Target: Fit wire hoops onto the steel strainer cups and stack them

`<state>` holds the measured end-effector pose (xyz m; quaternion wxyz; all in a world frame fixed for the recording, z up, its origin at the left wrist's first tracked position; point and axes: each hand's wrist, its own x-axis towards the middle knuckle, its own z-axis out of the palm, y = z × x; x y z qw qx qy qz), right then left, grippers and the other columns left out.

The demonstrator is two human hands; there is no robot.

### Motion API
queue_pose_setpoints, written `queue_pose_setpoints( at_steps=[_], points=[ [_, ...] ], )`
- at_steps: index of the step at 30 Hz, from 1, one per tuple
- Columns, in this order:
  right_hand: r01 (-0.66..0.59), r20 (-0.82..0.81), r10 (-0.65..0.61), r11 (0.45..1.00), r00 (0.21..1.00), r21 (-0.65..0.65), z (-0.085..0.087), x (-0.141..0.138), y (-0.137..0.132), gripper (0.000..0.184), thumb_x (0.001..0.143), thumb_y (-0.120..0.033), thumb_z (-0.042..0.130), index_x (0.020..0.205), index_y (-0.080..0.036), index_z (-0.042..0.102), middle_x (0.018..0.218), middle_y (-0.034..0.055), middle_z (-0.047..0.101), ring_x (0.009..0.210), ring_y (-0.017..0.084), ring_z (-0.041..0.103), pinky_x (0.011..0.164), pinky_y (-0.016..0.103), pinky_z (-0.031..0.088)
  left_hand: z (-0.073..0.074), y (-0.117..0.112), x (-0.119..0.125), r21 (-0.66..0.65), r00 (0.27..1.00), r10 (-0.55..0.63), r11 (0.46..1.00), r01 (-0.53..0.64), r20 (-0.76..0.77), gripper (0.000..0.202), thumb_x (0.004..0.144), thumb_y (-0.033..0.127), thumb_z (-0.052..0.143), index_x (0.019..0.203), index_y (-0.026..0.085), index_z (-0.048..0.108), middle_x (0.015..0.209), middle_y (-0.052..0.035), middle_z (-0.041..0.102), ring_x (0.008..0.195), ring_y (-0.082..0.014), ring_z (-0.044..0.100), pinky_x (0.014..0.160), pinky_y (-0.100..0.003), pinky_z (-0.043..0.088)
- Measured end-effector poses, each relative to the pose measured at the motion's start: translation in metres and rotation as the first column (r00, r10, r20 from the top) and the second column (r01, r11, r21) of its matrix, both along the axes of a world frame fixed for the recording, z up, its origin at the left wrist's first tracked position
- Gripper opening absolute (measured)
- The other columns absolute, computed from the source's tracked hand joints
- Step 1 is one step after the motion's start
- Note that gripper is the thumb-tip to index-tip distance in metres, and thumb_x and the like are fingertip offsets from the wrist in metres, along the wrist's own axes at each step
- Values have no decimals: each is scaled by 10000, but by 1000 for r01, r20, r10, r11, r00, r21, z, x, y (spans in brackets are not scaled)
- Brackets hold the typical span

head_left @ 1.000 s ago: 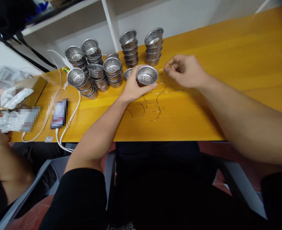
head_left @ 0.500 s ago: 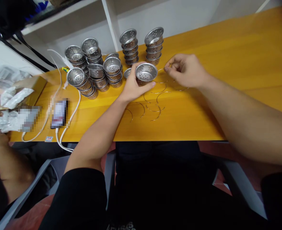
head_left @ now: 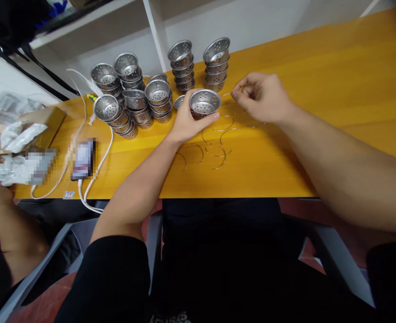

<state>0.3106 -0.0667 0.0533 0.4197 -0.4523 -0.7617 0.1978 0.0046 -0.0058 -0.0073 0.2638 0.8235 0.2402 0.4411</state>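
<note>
My left hand (head_left: 183,120) is wrapped round a perforated metal cup (head_left: 205,104), its open mouth tilted toward me. To the right of the cup, my right hand (head_left: 263,98) is closed in a pinch on a thin curved wire (head_left: 226,94). The wire's free end points at the cup, with a small gap between them. Several more curved wires (head_left: 223,158) lie scattered on the table below both hands. Another perforated cup (head_left: 178,103) is partly hidden behind my left hand.
Several stacks of perforated cups (head_left: 119,117) stand at the back left, with two taller stacks (head_left: 216,67) behind my hands. A phone (head_left: 83,159) with white cables lies on the yellow table (head_left: 339,63). A co-worker's arm (head_left: 16,220) is at far left, near plastic bags (head_left: 21,137).
My right hand has shifted very slightly away from the cup, with the curved wire still pinched. My left hand and the cup are almost unmoved.
</note>
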Motion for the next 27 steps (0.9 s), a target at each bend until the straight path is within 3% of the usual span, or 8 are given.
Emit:
queue_pose_setpoints(
  at_steps=[5, 11, 15, 20, 24, 27],
  points=[
    [-2, -8, 2, 1000, 1000, -2, 1, -1, -2, 505, 1266, -747, 891, 1161, -264, 782, 746, -7, 613, 629, 194, 494, 638, 413, 477, -8, 6, 1, -13, 999, 29, 1000, -29, 45, 1184, 1017, 1079, 866, 1851, 327, 491, 1633, -165, 743, 1503, -363, 825, 1419, -653, 639],
    [-11, -6, 11, 1000, 1000, 8, 2, -1, -2, 622, 1229, -887, 864, 1149, -277, 771, 722, -22, 564, 628, 201, 494, 635, 419, 476, -6, 5, 2, -27, 991, 62, 998, -59, 122, 1176, 944, 1087, 937, 1765, 312, 611, 1674, -179, 773, 1472, -371, 871, 1380, -662, 704],
    [1, -7, -1, 1000, 1000, 7, 0, -1, -1, 591, 1234, -854, 875, 1154, -276, 784, 748, -6, 583, 643, 213, 502, 655, 432, 488, 4, -3, 1, -25, 993, 61, 998, -59, 106, 1212, 812, 1128, 1003, 1633, 294, 688, 1573, -160, 802, 1457, -388, 850, 1387, -696, 682],
    [-5, -3, 5, 1000, 1000, 10, -1, -1, 0, 630, 1223, -899, 864, 1171, -274, 800, 743, -5, 600, 629, 206, 504, 626, 425, 507, 11, -12, -1, -65, 998, 50, 997, -48, 33, 1144, 935, 1041, 994, 1730, 314, 609, 1530, -125, 777, 1428, -352, 835, 1405, -672, 660],
    [-5, -5, 5, 1000, 1000, 20, 0, -1, -1, 664, 1207, -936, 858, 1144, -278, 786, 727, -13, 587, 618, 201, 497, 614, 426, 507, -6, 6, 1, -40, 993, 67, 997, -63, 94, 1160, 929, 1054, 981, 1730, 319, 577, 1587, -143, 748, 1492, -376, 820, 1443, -672, 628],
    [4, 1, -4, 1000, 1000, 7, 2, -2, -2, 560, 1241, -813, 900, 1149, -273, 787, 739, -13, 598, 629, 198, 498, 629, 418, 491, -25, 25, 3, 16, 996, 1, 1000, -2, 91, 1139, 1030, 1062, 843, 1816, 323, 477, 1716, -177, 687, 1631, -399, 766, 1465, -668, 603]
  ],
)
